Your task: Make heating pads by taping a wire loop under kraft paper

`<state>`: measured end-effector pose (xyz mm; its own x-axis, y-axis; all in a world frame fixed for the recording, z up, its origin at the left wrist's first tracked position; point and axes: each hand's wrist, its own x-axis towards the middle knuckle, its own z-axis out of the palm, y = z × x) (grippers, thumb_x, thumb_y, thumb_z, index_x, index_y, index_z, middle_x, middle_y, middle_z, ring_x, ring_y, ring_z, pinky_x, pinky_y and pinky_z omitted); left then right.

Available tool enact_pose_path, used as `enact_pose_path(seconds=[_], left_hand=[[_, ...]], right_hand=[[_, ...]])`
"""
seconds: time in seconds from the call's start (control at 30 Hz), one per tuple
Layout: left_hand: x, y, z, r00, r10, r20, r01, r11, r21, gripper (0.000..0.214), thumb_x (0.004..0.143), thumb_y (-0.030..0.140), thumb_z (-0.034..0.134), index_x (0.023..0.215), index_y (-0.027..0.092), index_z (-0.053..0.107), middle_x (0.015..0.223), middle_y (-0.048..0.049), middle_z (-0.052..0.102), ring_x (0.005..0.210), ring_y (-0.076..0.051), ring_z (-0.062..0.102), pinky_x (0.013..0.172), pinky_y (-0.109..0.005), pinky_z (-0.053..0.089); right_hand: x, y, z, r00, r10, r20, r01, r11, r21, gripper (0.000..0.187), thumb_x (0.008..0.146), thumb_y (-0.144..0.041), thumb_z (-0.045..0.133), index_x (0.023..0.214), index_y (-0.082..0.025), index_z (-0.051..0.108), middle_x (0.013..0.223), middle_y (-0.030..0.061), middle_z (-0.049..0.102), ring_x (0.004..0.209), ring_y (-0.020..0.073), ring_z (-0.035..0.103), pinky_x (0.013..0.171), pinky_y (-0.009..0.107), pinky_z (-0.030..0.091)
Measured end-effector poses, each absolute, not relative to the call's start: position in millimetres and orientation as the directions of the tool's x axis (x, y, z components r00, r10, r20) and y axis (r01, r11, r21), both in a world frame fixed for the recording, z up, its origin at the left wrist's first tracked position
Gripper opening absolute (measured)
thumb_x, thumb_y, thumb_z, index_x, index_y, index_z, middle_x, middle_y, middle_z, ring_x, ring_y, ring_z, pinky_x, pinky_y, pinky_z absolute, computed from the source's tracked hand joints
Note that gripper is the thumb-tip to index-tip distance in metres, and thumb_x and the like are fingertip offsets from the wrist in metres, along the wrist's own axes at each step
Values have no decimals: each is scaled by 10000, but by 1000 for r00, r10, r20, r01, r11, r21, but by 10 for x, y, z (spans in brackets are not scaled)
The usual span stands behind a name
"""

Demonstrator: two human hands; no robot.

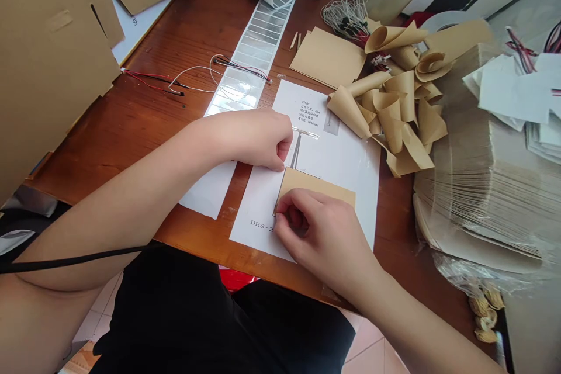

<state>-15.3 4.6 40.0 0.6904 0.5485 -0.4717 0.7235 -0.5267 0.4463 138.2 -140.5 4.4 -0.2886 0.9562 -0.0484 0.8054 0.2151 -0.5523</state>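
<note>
**A:** What's in the right hand (322, 239)?

**B:** A small rectangle of kraft card (318, 186). The right fingers (287, 207) are bunched narrow at its left edge and pinch it there. The card lies flat on a white printed sheet (346, 178), with the letters "DRS-2" showing just left of those fingers.

**A:** And the left hand (258, 140)?

**B:** It's curled just above the card, with the left fingers (280, 152) folded in and their tips down on the sheet's surface. Beside them is a clear film strip (304, 135) with a thin dark double line running down from it. I can't tell whether those fingers are gripping anything.

**A:** What's around the sheet?

**B:** Above it is a smaller white label (301, 108) with printed Chinese text. To the right, curled kraft offcuts (394, 111) lie heaped on the wooden worktop (100, 146), beside a flat pile of kraft sheets (326, 55).

**A:** Further out?

**B:** A long silvery label strip (258, 41) runs up to its roll, and loose red-and-black wires (151, 80) lie left of it. A bagged stack of kraft sheets (477, 187) sits on the right, and a large cardboard sheet (52, 58) overhangs the upper left.
</note>
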Motion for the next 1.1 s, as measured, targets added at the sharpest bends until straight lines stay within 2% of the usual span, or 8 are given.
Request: enact_pose_path(seconds=[0.17,0.73,1.1], left_hand=[[-153,47,393,689,545,-478,725,-519,453,172,749,304,641,870,214,723,956,-46,749,802,-180,629,673,-292,395],[-151,38,406,688,549,-474,725,-520,451,152,753,305,635,847,214,712,951,-45,741,761,-168,626,612,-287,392],[-145,38,414,681,547,-488,733,-518,441,178,753,298,627,876,208,719,930,-32,740,749,-161,615,628,-282,396]], right_hand=[[1372,-1416,37,-291,956,-41,813,224,-538,96,808,-178,553,718,-213,556,606,-30,581,550,126,520,523,255,341],[1355,-1440,-34,-299,954,28,851,280,-445,104,807,-164,560,709,-186,588,567,-30,561,520,114,496,503,248,305],[1399,-1419,37,-315,949,-30,826,259,-501,86,794,-155,527,722,-200,531,584,-33,553,533,118,501,523,237,357]])
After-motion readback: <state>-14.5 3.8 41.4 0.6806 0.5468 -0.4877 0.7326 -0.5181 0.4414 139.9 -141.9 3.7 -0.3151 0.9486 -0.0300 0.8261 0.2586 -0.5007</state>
